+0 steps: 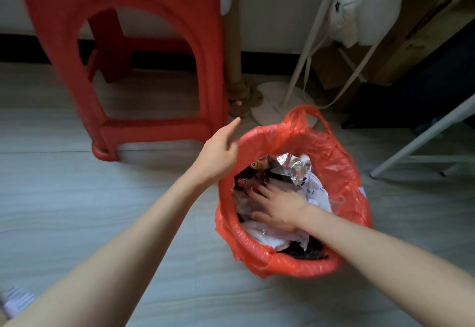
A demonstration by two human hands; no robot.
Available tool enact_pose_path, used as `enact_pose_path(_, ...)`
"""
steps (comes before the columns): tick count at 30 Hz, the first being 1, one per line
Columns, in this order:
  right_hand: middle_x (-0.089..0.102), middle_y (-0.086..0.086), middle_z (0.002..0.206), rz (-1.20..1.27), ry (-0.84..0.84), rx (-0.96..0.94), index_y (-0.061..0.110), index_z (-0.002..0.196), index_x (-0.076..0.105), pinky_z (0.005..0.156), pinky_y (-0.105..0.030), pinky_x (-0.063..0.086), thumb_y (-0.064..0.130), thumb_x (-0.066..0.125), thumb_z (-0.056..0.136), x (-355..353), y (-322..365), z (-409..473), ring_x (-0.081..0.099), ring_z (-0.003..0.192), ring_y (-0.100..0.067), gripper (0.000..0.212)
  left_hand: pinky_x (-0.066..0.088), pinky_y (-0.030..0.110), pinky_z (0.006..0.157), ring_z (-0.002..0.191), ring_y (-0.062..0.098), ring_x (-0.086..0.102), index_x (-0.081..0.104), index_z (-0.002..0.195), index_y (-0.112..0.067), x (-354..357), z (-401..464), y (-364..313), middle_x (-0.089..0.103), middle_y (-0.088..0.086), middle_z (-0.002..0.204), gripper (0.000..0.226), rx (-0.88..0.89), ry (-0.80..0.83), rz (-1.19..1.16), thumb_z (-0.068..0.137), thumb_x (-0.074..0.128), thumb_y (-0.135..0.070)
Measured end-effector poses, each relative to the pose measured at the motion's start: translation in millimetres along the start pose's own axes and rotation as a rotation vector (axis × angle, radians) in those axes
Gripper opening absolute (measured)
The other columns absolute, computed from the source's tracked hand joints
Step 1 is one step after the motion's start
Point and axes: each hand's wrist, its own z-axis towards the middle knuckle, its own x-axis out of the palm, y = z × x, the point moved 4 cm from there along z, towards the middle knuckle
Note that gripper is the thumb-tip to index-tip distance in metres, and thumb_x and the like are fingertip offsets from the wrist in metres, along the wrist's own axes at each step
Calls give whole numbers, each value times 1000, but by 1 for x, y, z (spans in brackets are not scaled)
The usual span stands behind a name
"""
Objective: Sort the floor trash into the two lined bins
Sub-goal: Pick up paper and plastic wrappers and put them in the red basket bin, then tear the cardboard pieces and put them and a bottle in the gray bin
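A bin lined with a red plastic bag [331,162] stands on the floor right of centre. It holds crumpled silver foil wrappers [293,167], white paper [272,236] and dark packets. My right hand [277,204] lies flat inside the bin, fingers straight, pressing down on the trash. My left hand [221,150] hovers at the bin's left rim with relaxed fingers and holds nothing. Only one bin is in view.
A red plastic stool [144,52] stands just behind and left of the bin. A white fan base [280,100] and cord sit behind it, with cardboard boxes [401,52] and a white rack leg [424,134] at the right. A blurred pale object [15,301] lies at the bottom left.
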Motion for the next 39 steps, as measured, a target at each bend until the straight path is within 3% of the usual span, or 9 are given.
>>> enact_pose_path(4, 13, 0, 158, 33, -95, 45, 25, 151, 3, 112, -39, 28, 78, -27, 57, -18, -2, -17, 22, 143, -19, 112, 18, 13, 104, 138, 11, 29, 30, 145, -16, -9, -8, -4, 33, 1, 150, 51, 14, -12, 61, 95, 35, -6)
enact_pose_path(7, 11, 0, 159, 31, -144, 63, 24, 151, 2, 112, -39, 25, 74, -37, 52, -29, -3, -29, 20, 144, -17, 118, 17, 11, 101, 139, 12, 28, 30, 145, -15, -10, -14, -8, 33, 2, 150, 51, 29, -15, 81, 95, 35, -6)
enact_pose_path(10, 16, 0, 158, 45, -205, 39, 23, 151, 7, 113, -37, 23, 65, -20, 69, -41, 2, -39, 22, 143, -17, 96, 17, 11, 101, 139, 13, 28, 30, 145, -15, -11, -18, -12, 33, 3, 150, 50, 31, -21, 80, 95, 34, -6)
enact_pose_path(15, 30, -1, 153, 77, -287, 46, 20, 149, 23, 110, -34, 28, 56, -9, 78, -61, 10, -55, 36, 136, -18, 86, 17, 13, 103, 139, 14, 28, 30, 144, -14, -12, -21, -17, 34, 4, 150, 50, 36, -29, 92, 96, 34, -5)
enact_pose_path(18, 60, -4, 129, 102, -435, 46, 13, 131, 54, 92, -38, 50, 46, 20, 90, -73, 14, -65, 62, 111, -21, 63, 18, 13, 104, 139, 14, 28, 31, 144, -14, -12, -22, -19, 34, 5, 149, 50, 44, -29, 109, 96, 33, -5)
enact_pose_path(21, 69, -3, 112, 161, -604, 66, 10, 116, 65, 83, -36, 54, 36, 36, 90, -85, 15, -74, 69, 96, -21, 47, 18, 13, 104, 139, 14, 29, 32, 144, -15, -13, -23, -19, 35, 5, 149, 51, 47, -24, 125, 95, 33, -3)
enact_pose_path(27, 68, -5, 109, 298, -712, 49, 9, 120, 61, 77, -40, 52, 32, 33, 89, -128, 40, -68, 66, 91, -27, 48, 26, 21, 109, 135, 17, 36, 36, 141, -15, -40, -25, -16, 41, 7, 145, 47, 29, -86, 139, 95, 37, -6)
enact_pose_path(32, 64, -7, 97, 300, -773, -19, 10, 120, 58, 75, -42, 53, 32, 33, 86, -164, 78, -44, 62, 88, -30, 48, 27, 18, 103, 132, 13, 39, 35, 141, -19, -83, -41, -20, 44, 5, 142, 48, 26, -140, 149, 95, 40, -10)
enact_pose_path(39, 50, -6, 129, 241, -534, -260, 19, 139, 34, 95, -40, 37, 28, 39, 96, -189, 197, 19, 47, 119, -28, 44, 38, 25, 96, 120, 22, 52, 41, 137, -15, -202, -141, 57, 54, 10, 129, 42, -241, -307, 177, 95, 43, -8)
